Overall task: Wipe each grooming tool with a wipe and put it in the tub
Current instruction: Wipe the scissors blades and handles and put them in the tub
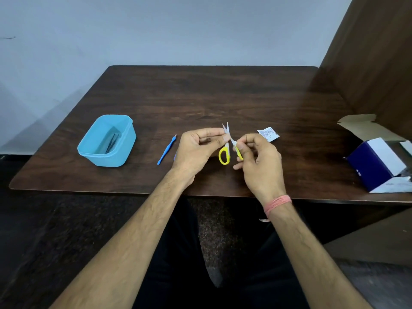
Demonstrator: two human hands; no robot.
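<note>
Small yellow-handled scissors are held above the table's middle with their blades parted and pointing away from me. My left hand pinches the blades near the pivot, apparently through a small wipe. My right hand grips the right yellow handle. A blue plastic tub stands at the left with a dark metal tool lying in it. A slim blue-handled tool lies on the table between the tub and my left hand.
A torn white wipe sachet lies just beyond my right hand. An open blue-and-white cardboard box sits at the table's right edge. A brown panel rises at the right; a pale wall stands behind the dark wooden table.
</note>
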